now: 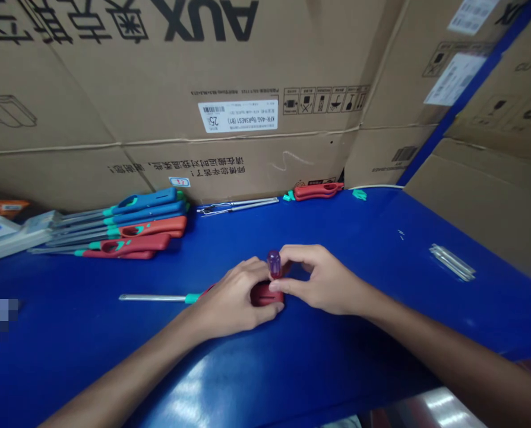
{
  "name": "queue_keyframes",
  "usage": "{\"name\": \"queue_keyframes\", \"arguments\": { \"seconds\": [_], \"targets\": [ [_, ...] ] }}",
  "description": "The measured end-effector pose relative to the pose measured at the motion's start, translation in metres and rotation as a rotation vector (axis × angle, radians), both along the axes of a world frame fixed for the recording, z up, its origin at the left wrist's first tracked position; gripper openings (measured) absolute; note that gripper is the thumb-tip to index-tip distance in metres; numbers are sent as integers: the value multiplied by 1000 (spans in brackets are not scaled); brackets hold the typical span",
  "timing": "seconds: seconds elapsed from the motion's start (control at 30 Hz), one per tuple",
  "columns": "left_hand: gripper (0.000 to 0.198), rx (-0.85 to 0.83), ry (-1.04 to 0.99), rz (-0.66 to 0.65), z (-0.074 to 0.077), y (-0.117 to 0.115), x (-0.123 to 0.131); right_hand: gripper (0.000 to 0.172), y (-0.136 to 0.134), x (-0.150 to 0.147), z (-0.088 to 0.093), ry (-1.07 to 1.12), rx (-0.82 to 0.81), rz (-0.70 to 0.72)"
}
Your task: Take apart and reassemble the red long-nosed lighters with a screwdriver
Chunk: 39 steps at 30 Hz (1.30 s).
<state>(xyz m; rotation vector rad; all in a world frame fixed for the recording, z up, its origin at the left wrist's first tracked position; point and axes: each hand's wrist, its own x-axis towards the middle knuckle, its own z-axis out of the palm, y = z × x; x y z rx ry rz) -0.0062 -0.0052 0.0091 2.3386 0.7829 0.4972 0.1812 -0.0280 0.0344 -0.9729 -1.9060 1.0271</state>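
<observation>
Flat on the blue table lies a red long-neck gas lighter (268, 295), its metal tube pointing left and a green collar at the tube's base. My left hand (232, 300) is closed around the body and pins it down, covering most of it. Between the thumb and fingers of my right hand (330, 279) is a small screwdriver with a clear purple handle (274, 263). It stands upright over the lighter's right end. The screwdriver's tip is hidden, so I cannot tell what it touches.
Several blue and red lighters (145, 223) are piled at the left. Along the cardboard wall (158, 119) lie metal tubes (243, 205), red lighter shells (318, 191) and green pieces (359, 194). More metal tubes (452, 263) lie at the right of the blue table (345, 238).
</observation>
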Motion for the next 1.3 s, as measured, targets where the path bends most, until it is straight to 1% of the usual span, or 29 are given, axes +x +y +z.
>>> {"name": "queue_keyframes", "arguments": {
  "seconds": [0.1, 0.17, 0.27, 0.4, 0.53, 0.63, 0.73, 0.83, 0.93, 1.0, 1.2, 1.3],
  "targets": [
    [9, 1, 14, -8, 1, 0, 0, 19, 0, 1, 0, 69, -36, -19],
    [15, 20, 29, 9, 1, 0, -1, 25, 0, 2, 0, 64, -39, -24],
    [19, 49, 63, 20, -1, -1, -1, 27, -1, 3, 0, 48, -22, -2],
    [14, 77, 115, 26, 1, -3, 0, 19, -1, 3, -2, 41, 29, 20],
    [13, 109, 136, 26, 4, -6, 1, 5, 0, 1, 0, 54, -16, 40],
    [14, 125, 165, 28, 5, -6, 2, 9, 1, 0, 0, 93, -81, 44],
    [7, 121, 192, 34, 4, -6, 2, 13, 1, -1, -3, 139, -156, 1],
    [5, 107, 221, 32, 4, -5, 3, 17, 1, -1, -4, 162, -153, -42],
    [6, 91, 243, 30, 5, -4, 3, 10, 1, 0, -3, 111, -116, -57],
    [9, 84, 247, 26, 6, -5, 3, 6, 1, 1, -1, 91, -101, -43],
    [16, 82, 251, 9, 6, -4, 3, 10, 3, 2, 0, 106, -109, 44],
    [13, 79, 238, 20, 6, -5, 3, 4, 3, 2, -2, 73, -101, 49]
  ]
}}
